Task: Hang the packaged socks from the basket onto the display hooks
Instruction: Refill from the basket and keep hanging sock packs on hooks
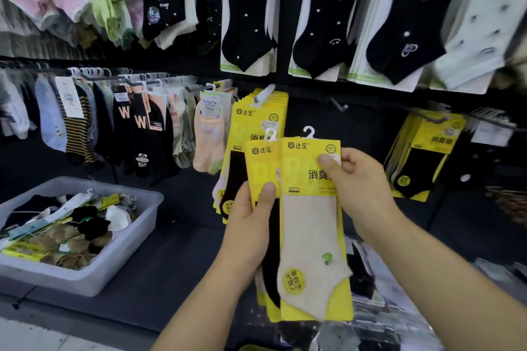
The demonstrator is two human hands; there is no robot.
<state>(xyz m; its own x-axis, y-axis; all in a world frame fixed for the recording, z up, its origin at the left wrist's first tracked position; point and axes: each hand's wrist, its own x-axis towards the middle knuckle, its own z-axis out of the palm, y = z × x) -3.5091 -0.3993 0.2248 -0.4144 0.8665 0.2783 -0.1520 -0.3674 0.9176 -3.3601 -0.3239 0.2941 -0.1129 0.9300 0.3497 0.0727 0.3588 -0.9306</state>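
Note:
My left hand [251,214] grips a yellow pack with a black sock [263,168], thumb on its front. My right hand [356,188] pinches the top of a second yellow pack holding a beige sock [312,234], which overlaps the first. Both packs carry white plastic hangers at the top. Just behind them a display hook [263,94] holds several matching yellow packs [256,120]. An empty hook [339,105] juts out to the right of it. The grey basket [128,245] with several loose sock packs sits at the lower left.
Rows of hung socks fill the rail at the left [137,122] and the upper wall [313,23]. More yellow packs [425,157] hang at the right. A dark shelf [171,265] runs under the hooks, with bagged goods at the lower right.

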